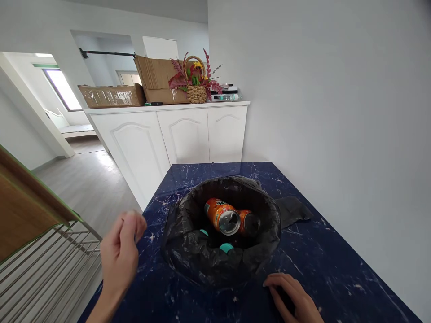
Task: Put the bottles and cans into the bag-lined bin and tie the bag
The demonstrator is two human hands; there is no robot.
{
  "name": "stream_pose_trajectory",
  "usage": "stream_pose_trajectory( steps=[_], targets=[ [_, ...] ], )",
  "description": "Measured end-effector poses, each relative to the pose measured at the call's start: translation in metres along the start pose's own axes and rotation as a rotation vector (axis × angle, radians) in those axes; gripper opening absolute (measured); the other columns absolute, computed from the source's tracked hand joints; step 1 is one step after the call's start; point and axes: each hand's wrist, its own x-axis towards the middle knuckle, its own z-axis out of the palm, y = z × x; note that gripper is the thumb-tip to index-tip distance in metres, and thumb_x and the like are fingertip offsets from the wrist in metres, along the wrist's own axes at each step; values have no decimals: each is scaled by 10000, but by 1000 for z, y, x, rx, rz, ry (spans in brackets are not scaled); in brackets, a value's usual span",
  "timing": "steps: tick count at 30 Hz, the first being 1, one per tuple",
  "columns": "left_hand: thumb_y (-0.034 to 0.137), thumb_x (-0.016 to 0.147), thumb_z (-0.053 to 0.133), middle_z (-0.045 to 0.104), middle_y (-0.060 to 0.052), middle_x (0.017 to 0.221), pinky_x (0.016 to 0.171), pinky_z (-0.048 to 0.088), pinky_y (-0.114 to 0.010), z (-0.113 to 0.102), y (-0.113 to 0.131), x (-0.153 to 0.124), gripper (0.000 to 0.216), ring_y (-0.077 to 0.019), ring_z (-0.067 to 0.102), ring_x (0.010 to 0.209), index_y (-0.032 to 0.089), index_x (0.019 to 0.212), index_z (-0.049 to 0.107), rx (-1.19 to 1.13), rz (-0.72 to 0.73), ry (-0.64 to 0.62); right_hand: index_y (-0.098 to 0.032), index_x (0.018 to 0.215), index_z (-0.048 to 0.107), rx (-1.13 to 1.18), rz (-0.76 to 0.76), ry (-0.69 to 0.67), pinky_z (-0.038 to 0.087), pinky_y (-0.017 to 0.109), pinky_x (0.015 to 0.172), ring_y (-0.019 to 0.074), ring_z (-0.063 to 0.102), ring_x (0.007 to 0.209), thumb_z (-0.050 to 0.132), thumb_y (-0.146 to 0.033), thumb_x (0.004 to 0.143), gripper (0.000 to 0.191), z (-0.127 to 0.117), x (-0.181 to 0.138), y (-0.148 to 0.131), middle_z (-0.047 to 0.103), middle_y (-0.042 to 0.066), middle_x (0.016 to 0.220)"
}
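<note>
Metal rods of a rack run along the left edge of the scene. Just right of them, the person's left hand hangs over the left edge of the blue table, fingers curled inward with nothing visible in them.

Right of that hand, apart from it, a round, wide-mouthed black bag sits mid-table, its film folded over the rim. Its shape suggests a stiff bin beneath. The film looks thin, soft and slippery, easily torn by a pinch; gripping through it to the rim on the left and right sides would be surer.

Inside, two green caps show at the near side, and two orange cans lean farther in. They are probably light, thin-walled and easily dented; the left one is best held round its middle.

Near right, the right hand is low at the table, fingers loosely bent with a gap to the thumb, holding nothing visible. Farther right, a dark flap lies flat beside the bag.
</note>
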Motion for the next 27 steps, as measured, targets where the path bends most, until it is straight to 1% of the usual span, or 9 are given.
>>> stream_pose_trajectory(
  steps=[1, 3, 6, 8, 10, 12, 16, 20, 27],
  targets=[
    [496, 1081, 474, 444, 30, 657, 561, 389, -301, -5, -21, -13, 463, -160, 436, 602, 236, 700, 438, 109, -124, -109, -346, 1106, 721, 2, 6, -2, 661, 309, 804, 243, 790, 1021, 516, -364, 1078, 207, 1, 0, 1, 787, 59, 1127],
    [557, 1023, 518, 391, 49, 590, 508, 331, -278, -14, -62, -44, 489, -141, 399, 530, 239, 672, 395, 291, -217, -314, -359, 1117, 724, 13, 25, -14, 666, 311, 785, 249, 793, 1018, 518, -374, 1075, 211, 3, -1, 5, 789, 54, 1133],
    [547, 987, 503, 428, 55, 517, 489, 322, -264, -23, -106, -89, 482, -131, 448, 439, 239, 642, 368, 445, -130, -514, -377, 1155, 718, 32, 75, -43, 672, 322, 761, 266, 790, 1038, 507, -406, 1079, 226, 5, -2, 8, 784, 56, 1168],
    [506, 995, 495, 497, 45, 523, 502, 323, -272, -26, -121, -110, 456, -139, 503, 429, 237, 641, 397, 526, -29, -543, -377, 1164, 716, 42, 102, -52, 673, 344, 787, 281, 779, 1074, 500, -434, 1082, 238, 6, -3, 8, 776, 65, 1194],
    [477, 1010, 487, 538, 39, 543, 513, 325, -277, -28, -125, -122, 437, -148, 543, 440, 238, 652, 417, 581, 34, -533, -370, 1162, 716, 53, 116, -44, 670, 361, 805, 292, 769, 1093, 494, -458, 1084, 251, 6, -4, 6, 769, 75, 1197],
    [475, 1022, 475, 538, 43, 543, 515, 330, -273, -28, -124, -124, 438, -147, 552, 437, 239, 660, 408, 609, 41, -507, -364, 1156, 715, 65, 118, -26, 665, 372, 822, 293, 763, 1097, 487, -471, 1085, 261, 6, -4, 3, 767, 79, 1184],
    [519, 1026, 463, 515, 52, 529, 521, 351, -259, -29, -120, -121, 461, -145, 547, 434, 239, 669, 384, 603, -26, -486, -363, 1136, 722, 92, 140, -20, 661, 370, 821, 284, 765, 1065, 483, -481, 1085, 272, 4, -3, -3, 765, 76, 1163],
    [574, 1016, 457, 495, 53, 523, 523, 355, -255, -32, -121, -121, 484, -153, 531, 442, 242, 673, 379, 571, -91, -515, -369, 1131, 727, 115, 156, -16, 653, 378, 828, 282, 760, 1059, 477, -492, 1084, 283, 3, -2, -7, 759, 74, 1154],
    [618, 1000, 446, 488, 49, 527, 538, 349, -262, -32, -120, -121, 498, -162, 507, 454, 245, 676, 378, 565, -154, -517, -344, 1097, 728, 188, 175, -21, 624, 390, 820, 280, 748, 1006, 470, -541, 1077, 326, 2, 0, -11, 750, 80, 1095]
  ],
)
